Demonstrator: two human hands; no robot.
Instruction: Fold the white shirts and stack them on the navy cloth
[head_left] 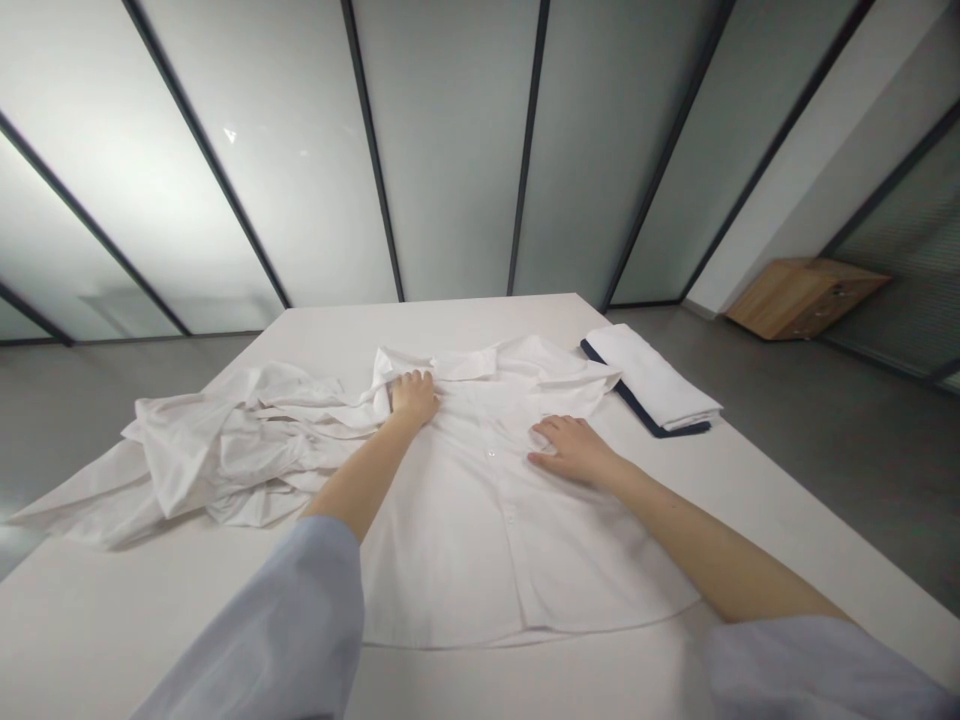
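Observation:
A white button-front shirt [465,550] lies face up on the white table [97,620], its collar towards the far side. My left hand [412,397] rests on the shirt's upper front near the collar, its fingers curled against the cloth. It is unclear whether they grip it. My right hand [570,450] lies flat on the shirt's chest, fingers slightly apart, beside the button placket. A crumpled mass of white cloth [217,450], apparently a sleeve and shirt side, is bunched to the left.
A folded white cloth with a navy edge [649,375] lies at the table's far right. The table ends at the far side and both flanks, with a grey floor [862,470] beyond. Frosted glass panels [450,150] stand behind, and a low wooden cabinet [802,298] stands at the right.

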